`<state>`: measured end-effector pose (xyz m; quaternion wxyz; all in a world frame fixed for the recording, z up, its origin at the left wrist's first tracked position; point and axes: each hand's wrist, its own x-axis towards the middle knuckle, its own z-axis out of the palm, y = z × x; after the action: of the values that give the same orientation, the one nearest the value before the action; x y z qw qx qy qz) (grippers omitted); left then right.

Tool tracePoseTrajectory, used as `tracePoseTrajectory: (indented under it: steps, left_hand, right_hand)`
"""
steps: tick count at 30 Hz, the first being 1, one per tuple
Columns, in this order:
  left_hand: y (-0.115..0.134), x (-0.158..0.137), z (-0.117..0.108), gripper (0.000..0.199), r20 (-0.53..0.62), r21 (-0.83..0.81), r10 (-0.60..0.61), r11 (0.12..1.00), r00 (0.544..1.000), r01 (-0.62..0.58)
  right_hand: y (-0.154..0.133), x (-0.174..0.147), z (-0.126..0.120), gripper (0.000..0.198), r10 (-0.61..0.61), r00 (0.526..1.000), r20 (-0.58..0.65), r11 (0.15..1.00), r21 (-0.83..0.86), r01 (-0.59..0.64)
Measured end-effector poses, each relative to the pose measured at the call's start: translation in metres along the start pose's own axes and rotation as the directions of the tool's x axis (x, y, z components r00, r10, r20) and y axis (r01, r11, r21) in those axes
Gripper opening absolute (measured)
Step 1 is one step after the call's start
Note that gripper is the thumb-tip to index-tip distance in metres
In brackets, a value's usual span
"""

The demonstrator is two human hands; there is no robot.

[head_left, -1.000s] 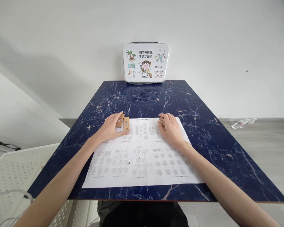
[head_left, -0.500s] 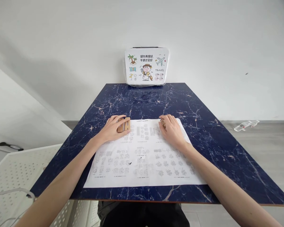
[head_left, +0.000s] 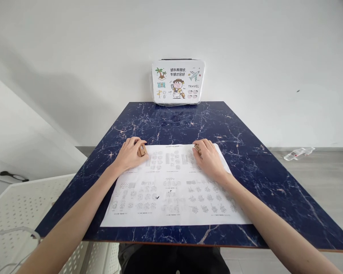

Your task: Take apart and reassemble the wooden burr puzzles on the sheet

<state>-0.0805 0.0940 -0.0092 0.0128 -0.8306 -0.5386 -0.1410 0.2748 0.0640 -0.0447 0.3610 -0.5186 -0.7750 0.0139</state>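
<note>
Near the top left corner of a white printed sheet point(head_left: 160, 219), my left hand point(head_left: 128, 154) is closed round a small tan wooden block point(head_left: 142, 150); part of the block shows past the fingers. At the sheet's upper right, my right hand point(head_left: 207, 156) is closed over another small brown block point(head_left: 198, 150), mostly hidden under the fingers. Small printed figures and lines of text cover the sheet, which lies flat on a dark blue marbled table point(head_left: 174, 131). Two small black marks or bits show near its middle.
A white case with cartoon prints point(head_left: 177, 82) stands at the table's far edge against the wall. A white perforated rack point(head_left: 17, 205) with a cable is at the lower left. A clear plastic bottle point(head_left: 298, 153) lies on the floor at right.
My left hand and its block have shifted left and turned, so less of the block shows. My right hand has stayed almost in place.
</note>
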Motion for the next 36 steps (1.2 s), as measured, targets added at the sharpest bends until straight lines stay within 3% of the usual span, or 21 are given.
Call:
tracePoseTrajectory:
  steps: [5, 9, 14, 16, 20, 25, 28, 31, 33, 36]
  left_hand:
    - [-0.001, -0.003, -0.001, 0.063, -0.026, -0.001, -0.029, 1.000, 0.999, 0.029]
    - [0.007, -0.005, -0.005, 0.068, -0.085, -0.049, 0.044, 0.998, 0.995, -0.048]
    - [0.037, -0.008, -0.015, 0.047, -0.074, -0.202, 0.141, 0.967, 0.987, -0.153]
    - [0.057, -0.010, -0.019, 0.042, -0.035, -0.336, 0.152, 0.929, 0.988, -0.155]
    - [0.102, -0.014, -0.020, 0.043, 0.160, -0.633, 0.176, 0.773, 0.971, -0.036]
    - [0.125, -0.015, -0.009, 0.037, 0.155, -0.801, 0.189, 0.598, 0.970, 0.011]
    - [0.122, -0.015, -0.006, 0.034, 0.126, -0.886, 0.185, 0.463, 0.975, 0.026]
    - [0.117, -0.014, -0.006, 0.032, 0.095, -0.938, 0.136, 0.345, 0.986, 0.043]
    - [0.115, -0.013, -0.004, 0.032, 0.080, -0.950, 0.080, 0.309, 0.994, 0.052]
    - [0.113, -0.013, -0.002, 0.034, 0.088, -0.940, 0.037, 0.335, 0.995, 0.070]
  right_hand:
    - [0.004, -0.001, 0.002, 0.030, 0.043, 0.997, -0.063, 0.999, 0.008, -0.043]
    - [0.006, -0.002, -0.003, 0.034, 0.149, 0.986, -0.069, 0.989, 0.009, -0.149]
    - [-0.012, 0.004, -0.016, 0.038, 0.157, 0.987, 0.032, 0.947, 0.279, -0.160]
    - [-0.025, 0.005, -0.018, 0.040, 0.133, 0.985, 0.106, 0.878, 0.449, -0.167]
    - [-0.049, 0.000, -0.014, 0.034, 0.068, 0.979, 0.193, 0.738, 0.651, -0.180]
    - [-0.061, -0.010, -0.012, 0.032, -0.047, 0.972, 0.229, 0.617, 0.772, -0.152]
    - [-0.063, -0.011, -0.013, 0.033, -0.088, 0.967, 0.240, 0.624, 0.770, -0.134]
    - [-0.063, -0.011, -0.013, 0.036, -0.097, 0.970, 0.224, 0.682, 0.724, -0.099]
    - [-0.061, -0.012, -0.012, 0.038, -0.045, 0.983, 0.176, 0.747, 0.660, -0.084]
    - [-0.058, -0.013, -0.011, 0.031, 0.019, 0.994, 0.105, 0.816, 0.573, -0.076]
